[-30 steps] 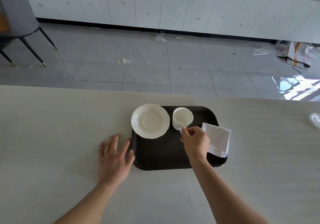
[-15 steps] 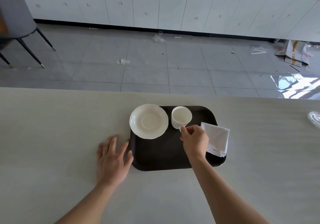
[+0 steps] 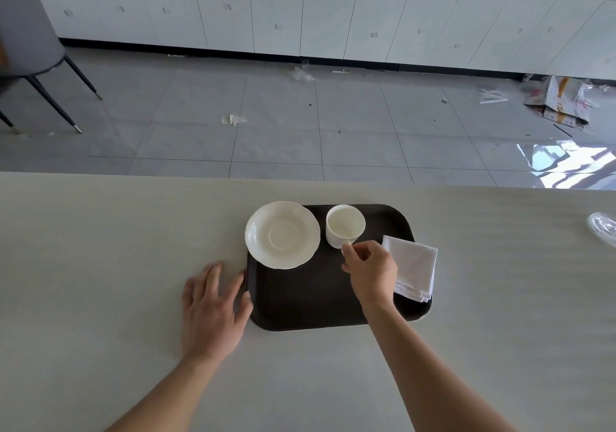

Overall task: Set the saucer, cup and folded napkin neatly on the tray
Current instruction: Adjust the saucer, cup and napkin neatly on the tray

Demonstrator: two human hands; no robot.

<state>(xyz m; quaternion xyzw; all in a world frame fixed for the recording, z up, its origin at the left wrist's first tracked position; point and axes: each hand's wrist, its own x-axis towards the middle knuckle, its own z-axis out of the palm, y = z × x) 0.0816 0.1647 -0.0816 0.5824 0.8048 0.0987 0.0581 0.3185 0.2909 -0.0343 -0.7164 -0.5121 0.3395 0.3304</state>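
Step in hand looks like cup placement: right hand [image 3: 371,273] has its grip pinched on the handle of the cup [image 3: 345,225], which stands upright at the tray's [image 3: 310,301] 12 o'clock, just beside the saucer [image 3: 282,235] that overhangs the rim at 10 o'clock; the folded napkin [image 3: 413,271] hangs over the 3 o'clock edge. Left hand [image 3: 213,311] lies flat and open on the surface [image 3: 100,281], fingers touching the tray's 9 o'clock edge. Next, I'd judge: lift the cup onto the saucer well, then pull saucer and napkin fully inside. Versus the earlier frames, nothing has shifted and the pinch is unchanged.
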